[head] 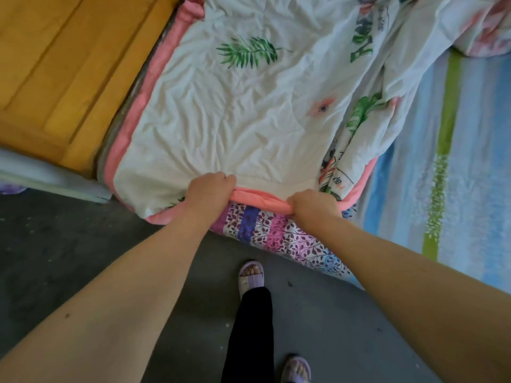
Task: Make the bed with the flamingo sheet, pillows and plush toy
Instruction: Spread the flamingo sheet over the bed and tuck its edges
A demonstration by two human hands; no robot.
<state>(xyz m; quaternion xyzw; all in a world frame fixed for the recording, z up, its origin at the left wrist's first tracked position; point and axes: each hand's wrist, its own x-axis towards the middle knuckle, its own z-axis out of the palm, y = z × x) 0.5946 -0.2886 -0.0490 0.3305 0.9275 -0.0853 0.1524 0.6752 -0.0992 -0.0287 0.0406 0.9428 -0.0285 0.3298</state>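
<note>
Floor (83,230): grey. The person stands at the bed's edge, one slipper (251,275) forward, toes toward the mattress side (276,233) (leaf print, purple and pink bands).

Left hand (211,189): clenched round the pink hem (260,199) of the sheet (235,106), knuckles up. Right hand (312,207): clenched on the same hem, near the left, with a short bunched run of hem between them. Both arms reach out nearly straight. Judgement: two close grips on one edge suit drawing the sheet taut toward the near edge and lining the hem up with it.

Sheet: white, with green fronds, pink flowers and a pink border. It lies on the bed. The left part is spread but creased, and its left border runs along the wood panel (55,64). The right part is folded over and heaped (373,64), not spread, so the striped cover (470,161) (blue, green) lies bare at right.

In the way: the heaped fold. Judgement: it probably needs opening out rightward before the hem can run the full width; pulling from here alone would likely only drag the heap.

Grey cloth (41,172): low at left, by the bed's corner; cannot tell whether it touches the sheet.

Pillows, plush toy: not in view.
</note>
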